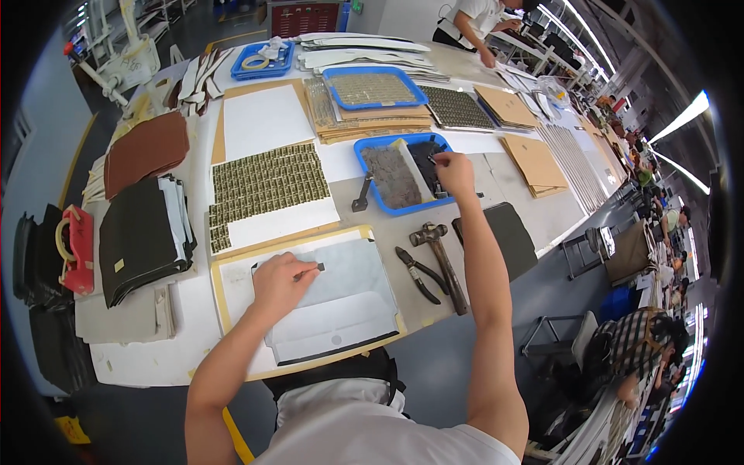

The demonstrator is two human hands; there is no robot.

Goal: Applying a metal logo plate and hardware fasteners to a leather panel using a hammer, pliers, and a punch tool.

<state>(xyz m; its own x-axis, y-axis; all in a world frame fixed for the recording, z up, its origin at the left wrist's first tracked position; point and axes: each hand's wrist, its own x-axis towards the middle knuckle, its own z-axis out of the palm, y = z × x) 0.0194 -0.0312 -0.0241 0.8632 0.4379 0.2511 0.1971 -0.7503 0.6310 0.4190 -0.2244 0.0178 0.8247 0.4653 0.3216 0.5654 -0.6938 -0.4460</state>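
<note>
My left hand [285, 284] rests on a pale grey panel [349, 271] with dark edging, its fingertips pinched on a small dark square piece [321, 266]. The panel lies on a white board [234, 298] bordered with yellowish tape. My right hand [456, 173] reaches into a blue tray [397, 210], over the side holding small black pieces [423, 163]. Its fingers are closed together, and what they hold is too small to make out. Grey fluffy material [391, 174] fills the tray's other side. A small dark metal block with an upright handle [361, 194] stands left of the tray.
A hammer [440, 263] and pliers [418, 277] lie right of the board, beside a dark panel [500, 240]. Rows of small metallic pieces [267, 184] cover a sheet behind it. Dark stacked panels [147, 232] sit leftward. A person [473, 27] stands across the table.
</note>
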